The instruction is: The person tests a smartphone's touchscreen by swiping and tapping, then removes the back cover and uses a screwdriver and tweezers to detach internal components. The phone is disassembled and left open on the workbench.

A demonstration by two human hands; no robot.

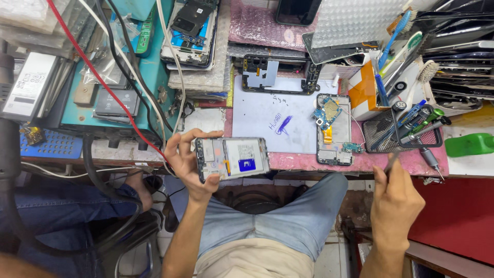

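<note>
Pink-edged surface [411, 160], cluttered repair bench. Left hand [191, 167] is closed around an opened phone [232, 158], back cover off, held flat just above the surface's near edge; battery with a blue label and inner frame exposed. Right hand [395, 202] is closed on a thin tool [392, 163], tip pointing up toward the mesh tool holder [406, 131] just beyond it; exact tool type too small to tell.

Between the hands, further out: a second opened phone [334, 129] lying on a white mat [272, 121], circuit board lifted and an orange flex cable showing. A black mid-frame [278, 74] sits at the mat's far edge.

Progress, as I judge it: held phone is already opened, internals still seated, so disassembly is early to mid. Nothing looks reassembled. Battery and boards on the held unit still look in place.

Another person's denim leg [51, 216] sits left of the left hand.
</note>
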